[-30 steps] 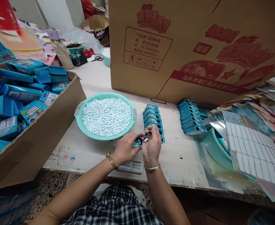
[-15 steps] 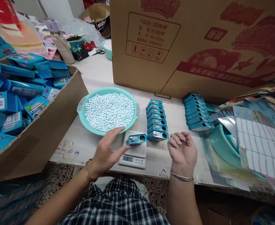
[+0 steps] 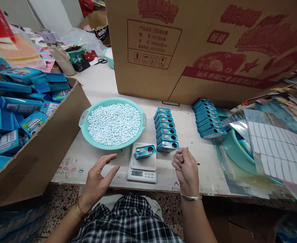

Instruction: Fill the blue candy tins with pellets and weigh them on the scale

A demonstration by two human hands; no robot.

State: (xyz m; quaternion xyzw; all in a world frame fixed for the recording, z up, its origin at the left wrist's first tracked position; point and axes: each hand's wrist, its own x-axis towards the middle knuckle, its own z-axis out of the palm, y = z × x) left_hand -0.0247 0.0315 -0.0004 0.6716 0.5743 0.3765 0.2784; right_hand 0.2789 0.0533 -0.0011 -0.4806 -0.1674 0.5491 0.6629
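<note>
A blue candy tin (image 3: 145, 151) with a round hole in its top stands on a small white digital scale (image 3: 142, 176), whose display seems to read 154. My left hand (image 3: 99, 179) is just left of the scale, thumb and fingers apart, holding nothing. To the right of the scale my right hand (image 3: 186, 168) is closed, its fingers curled together; whatever may be inside is hidden. It is near the front end of a row of blue tins (image 3: 166, 131), all with holes upward. Behind my left hand sits a turquoise basin (image 3: 113, 147) full of small pale candies (image 3: 114, 125).
On the left a cardboard box (image 3: 44, 148) is heaped with blue tins. A large printed carton (image 3: 148, 79) blocks the back. A second row of tins (image 3: 209, 119) lies at right, beside another turquoise bowl (image 3: 236, 153) and label sheets (image 3: 272, 148).
My left hand has drawn back to the left, away from the tin on the scale. My right hand has turned and closed further. The scale's reading has changed.
</note>
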